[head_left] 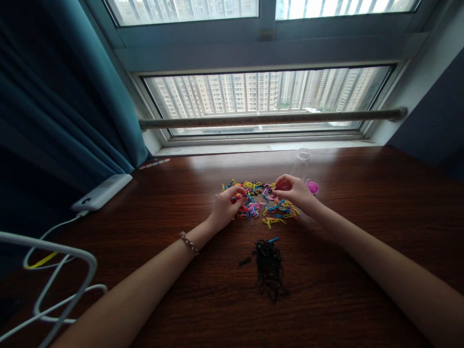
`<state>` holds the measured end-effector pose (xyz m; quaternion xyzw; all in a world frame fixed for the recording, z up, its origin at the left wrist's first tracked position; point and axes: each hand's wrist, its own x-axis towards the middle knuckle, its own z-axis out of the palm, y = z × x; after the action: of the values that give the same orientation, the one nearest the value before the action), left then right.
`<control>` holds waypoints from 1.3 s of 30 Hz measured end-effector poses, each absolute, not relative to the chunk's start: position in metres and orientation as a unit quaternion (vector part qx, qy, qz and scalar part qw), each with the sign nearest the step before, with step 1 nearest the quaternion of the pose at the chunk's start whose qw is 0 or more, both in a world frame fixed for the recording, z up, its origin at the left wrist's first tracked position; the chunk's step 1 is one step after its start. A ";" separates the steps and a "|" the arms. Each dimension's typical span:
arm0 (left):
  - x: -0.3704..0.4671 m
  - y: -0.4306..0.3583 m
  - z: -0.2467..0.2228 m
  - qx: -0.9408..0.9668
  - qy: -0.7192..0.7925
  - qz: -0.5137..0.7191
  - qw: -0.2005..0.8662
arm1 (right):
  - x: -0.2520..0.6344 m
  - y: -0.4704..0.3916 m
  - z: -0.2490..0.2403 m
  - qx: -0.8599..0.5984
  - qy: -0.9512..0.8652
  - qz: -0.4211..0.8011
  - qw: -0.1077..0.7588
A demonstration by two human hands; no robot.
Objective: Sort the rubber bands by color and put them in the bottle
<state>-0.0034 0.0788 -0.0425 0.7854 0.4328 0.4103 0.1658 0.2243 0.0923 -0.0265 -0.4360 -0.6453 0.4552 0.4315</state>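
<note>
Small looped rubber bands in many colours lie in a loose heap [250,209] on the brown table. At the heap's left side is my left hand [228,206], its fingers curled down with thumb and fingertips close together among the bands. My right hand [294,192] reaches in from the right, thumb and fingers pinched at the heap's upper edge. What either pinch holds is too small to make out. Nearer to me is a separate pile of black rubber bands [268,268], with one blue piece [273,239] at its top.
Behind my right hand stands a clear plastic bottle [301,162], with a pink cap [312,187] beside it. A white power bank [103,192] with a cable lies left, by the blue curtain [108,116]. A white bent tube [54,244] stands at front left. A metal rail [271,118] crosses the window.
</note>
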 end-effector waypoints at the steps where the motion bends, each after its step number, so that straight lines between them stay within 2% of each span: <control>1: -0.004 0.079 -0.042 0.782 0.436 0.414 0.164 | 0.224 0.091 -0.024 -0.431 -0.633 0.476 0.433; 5: -0.004 0.080 -0.042 0.773 0.443 0.428 0.154 | 0.224 0.087 -0.016 -0.429 -0.606 0.520 0.421; 8: -0.004 0.080 -0.041 0.784 0.437 0.426 0.117 | 0.226 0.084 -0.009 -0.412 -0.618 0.556 0.373; 10: -0.004 0.080 -0.040 0.795 0.424 0.421 0.100 | 0.225 0.079 -0.004 -0.384 -0.643 0.588 0.306; 15: -0.003 0.078 -0.037 0.809 0.399 0.422 0.093 | 0.212 0.053 0.008 -0.261 -0.700 0.661 0.076; 18: -0.003 0.076 -0.034 0.811 0.397 0.420 0.090 | 0.208 0.047 0.009 -0.243 -0.710 0.661 0.018; 20: -0.002 0.073 -0.032 0.815 0.390 0.418 0.093 | 0.211 0.054 0.006 -0.275 -0.727 0.627 0.053; 22: 0.001 0.068 -0.030 0.831 0.372 0.402 0.100 | 0.217 0.067 -0.001 -0.330 -0.750 0.555 0.142; 25: 0.007 0.058 -0.029 0.879 0.317 0.341 0.106 | 0.226 0.086 -0.015 -0.402 -0.773 0.378 0.312; 27: 0.010 0.053 -0.029 0.906 0.281 0.301 0.098 | 0.230 0.093 -0.023 -0.424 -0.793 0.253 0.358; 31: 0.009 0.056 -0.027 0.914 0.304 0.265 0.035 | 0.233 0.099 -0.040 -0.448 -0.824 0.123 0.323; 35: 0.009 0.077 -0.021 0.908 0.355 0.222 -0.032 | 0.230 0.104 -0.056 -0.418 -0.858 0.094 0.281; 39: 0.018 0.101 -0.024 0.920 0.361 0.151 -0.015 | 0.231 0.106 -0.055 -0.371 -0.887 0.089 0.262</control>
<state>0.0176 0.1012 -0.0237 0.9199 0.3615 0.1515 -0.0151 0.2310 0.1059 -0.0555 -0.3710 -0.8865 0.0888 0.2618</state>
